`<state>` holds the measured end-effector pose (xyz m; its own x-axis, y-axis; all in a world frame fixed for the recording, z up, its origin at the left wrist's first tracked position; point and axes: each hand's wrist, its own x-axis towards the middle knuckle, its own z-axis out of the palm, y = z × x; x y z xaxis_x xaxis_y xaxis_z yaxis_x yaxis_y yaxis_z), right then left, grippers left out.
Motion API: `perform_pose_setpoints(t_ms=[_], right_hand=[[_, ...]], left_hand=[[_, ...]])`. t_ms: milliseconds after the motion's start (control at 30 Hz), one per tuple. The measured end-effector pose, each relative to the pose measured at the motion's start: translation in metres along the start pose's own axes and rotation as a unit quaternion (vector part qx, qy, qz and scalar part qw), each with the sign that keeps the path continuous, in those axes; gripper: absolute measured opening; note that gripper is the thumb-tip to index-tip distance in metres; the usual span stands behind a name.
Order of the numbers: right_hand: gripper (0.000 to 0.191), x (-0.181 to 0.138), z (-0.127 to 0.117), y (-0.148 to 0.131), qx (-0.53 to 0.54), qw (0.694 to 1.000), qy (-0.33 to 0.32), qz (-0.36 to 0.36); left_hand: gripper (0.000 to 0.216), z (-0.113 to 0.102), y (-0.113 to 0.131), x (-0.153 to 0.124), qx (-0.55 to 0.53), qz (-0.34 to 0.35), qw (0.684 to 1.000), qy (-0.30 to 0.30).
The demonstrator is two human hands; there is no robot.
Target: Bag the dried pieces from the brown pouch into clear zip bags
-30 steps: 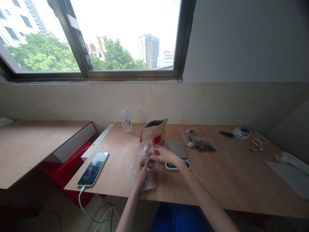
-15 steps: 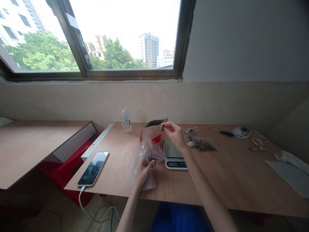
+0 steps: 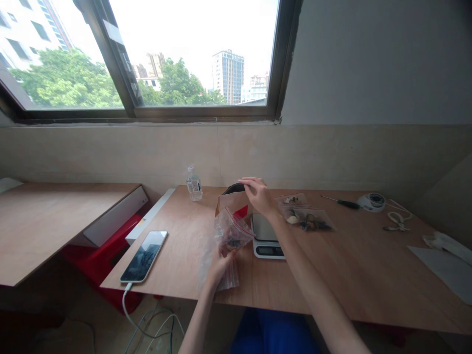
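Note:
My left hand [image 3: 220, 264] holds a small clear zip bag [image 3: 233, 230] with a red seal strip and a few dark bits inside, above a stack of similar bags [image 3: 224, 278] near the table's front edge. My right hand [image 3: 258, 194] reaches over the open top of a standing brown paper pouch [image 3: 233, 202], fingers at its mouth; whether it holds anything I cannot tell. A small digital scale [image 3: 266, 236] lies just right of the bag, under my right forearm.
A phone [image 3: 143, 255] on a charging cable lies at the left of the wooden table [image 3: 350, 275]. A small water bottle [image 3: 194, 184] stands at the back. Two filled clear bags [image 3: 308, 220], a green screwdriver [image 3: 341, 201], a round white device [image 3: 371, 201] and papers [image 3: 440, 263] lie to the right.
My right hand left the zip bag, rose past the scale and now sits over the pouch's open mouth. My left hand keeps hold of the bag.

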<state>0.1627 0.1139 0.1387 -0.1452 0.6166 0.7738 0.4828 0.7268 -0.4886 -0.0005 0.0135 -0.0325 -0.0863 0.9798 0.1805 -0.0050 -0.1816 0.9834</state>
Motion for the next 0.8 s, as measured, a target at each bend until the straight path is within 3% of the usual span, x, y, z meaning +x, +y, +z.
perform_pose_setpoints(t_ms=[100, 167, 300, 500, 800], right_hand=[[0.027, -0.014, -0.006, -0.011, 0.057, 0.997, 0.037, 0.024], [0.025, -0.026, -0.006, -0.016, 0.094, 0.994, 0.016, 0.047], [0.023, -0.049, -0.002, -0.015, 0.131, 0.976, -0.140, 0.103], [0.021, -0.064, 0.009, 0.000, 0.148, 0.909, -0.355, 0.158], [0.020, -0.078, 0.014, 0.009, 0.194, 0.870, -0.426, 0.155]], left_hand=[[0.047, 0.001, 0.005, 0.000, -0.008, 0.005, 1.000, -0.003], [0.044, 0.002, 0.009, 0.000, -0.021, 0.013, 1.000, -0.005], [0.038, 0.005, 0.012, 0.000, -0.031, 0.001, 1.000, -0.005], [0.032, 0.008, 0.017, 0.000, -0.037, -0.025, 0.999, -0.007], [0.027, 0.006, 0.015, 0.003, -0.016, -0.017, 0.999, 0.030]])
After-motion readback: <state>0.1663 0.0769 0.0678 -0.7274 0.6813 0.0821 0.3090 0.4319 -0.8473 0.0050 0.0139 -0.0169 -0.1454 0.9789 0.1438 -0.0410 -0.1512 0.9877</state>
